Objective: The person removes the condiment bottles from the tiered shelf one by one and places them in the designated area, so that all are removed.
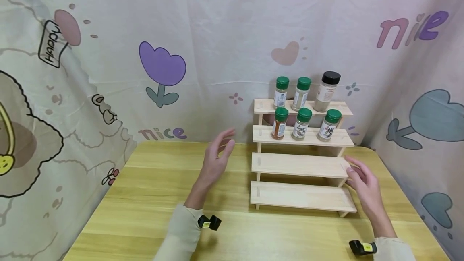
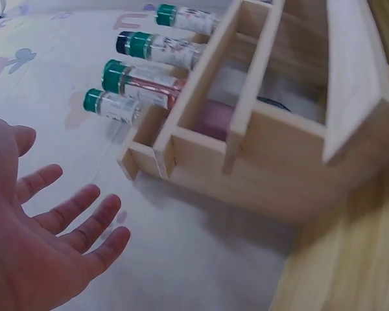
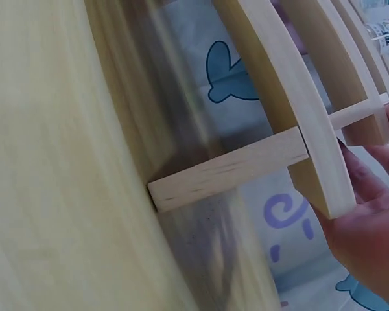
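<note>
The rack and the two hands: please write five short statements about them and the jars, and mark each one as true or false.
1. The rack has four shelves. True.
2. The left hand holds a jar. False: the left hand is empty, apart from the rack.
3. Three jars stand on the top shelf. True.
4. All the caps are green. False: one cap is black.
5. The right hand is at the rack's right end, as the head view shows it. True.

Jar labels (image 1: pixel 301 129) are illegibly small, and right wrist view crops fingers (image 3: pixel 363 178).
</note>
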{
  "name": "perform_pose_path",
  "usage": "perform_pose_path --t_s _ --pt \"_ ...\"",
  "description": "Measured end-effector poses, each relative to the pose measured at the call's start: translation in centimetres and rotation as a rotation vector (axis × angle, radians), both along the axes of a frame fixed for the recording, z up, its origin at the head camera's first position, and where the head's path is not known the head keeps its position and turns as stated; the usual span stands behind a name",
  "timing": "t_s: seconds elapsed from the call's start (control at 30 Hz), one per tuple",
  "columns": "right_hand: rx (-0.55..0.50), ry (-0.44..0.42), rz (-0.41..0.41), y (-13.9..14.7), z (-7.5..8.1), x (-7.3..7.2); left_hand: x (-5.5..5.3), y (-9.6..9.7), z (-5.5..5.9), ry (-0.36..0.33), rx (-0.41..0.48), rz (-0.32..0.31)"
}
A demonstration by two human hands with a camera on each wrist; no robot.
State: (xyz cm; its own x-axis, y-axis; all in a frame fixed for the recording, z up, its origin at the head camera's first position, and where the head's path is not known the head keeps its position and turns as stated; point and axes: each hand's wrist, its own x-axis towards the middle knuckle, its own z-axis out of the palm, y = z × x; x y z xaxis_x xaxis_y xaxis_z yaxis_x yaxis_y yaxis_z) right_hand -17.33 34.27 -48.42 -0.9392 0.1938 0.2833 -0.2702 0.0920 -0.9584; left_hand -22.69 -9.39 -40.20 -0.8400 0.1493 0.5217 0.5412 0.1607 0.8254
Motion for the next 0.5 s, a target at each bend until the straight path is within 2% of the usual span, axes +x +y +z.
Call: perform_pose_path --t_s 0.3,0.5 --pt "-0.054 -0.008 0.007 0.0 -0.5 0.2 -1.1 3.0 1.5 -0.002 0.044 -0.071" --pt "-0.087 0.010 0.021 -0.1 -0.7 0.0 -2.1 4.4 2.5 -0.044 0.122 -0.108"
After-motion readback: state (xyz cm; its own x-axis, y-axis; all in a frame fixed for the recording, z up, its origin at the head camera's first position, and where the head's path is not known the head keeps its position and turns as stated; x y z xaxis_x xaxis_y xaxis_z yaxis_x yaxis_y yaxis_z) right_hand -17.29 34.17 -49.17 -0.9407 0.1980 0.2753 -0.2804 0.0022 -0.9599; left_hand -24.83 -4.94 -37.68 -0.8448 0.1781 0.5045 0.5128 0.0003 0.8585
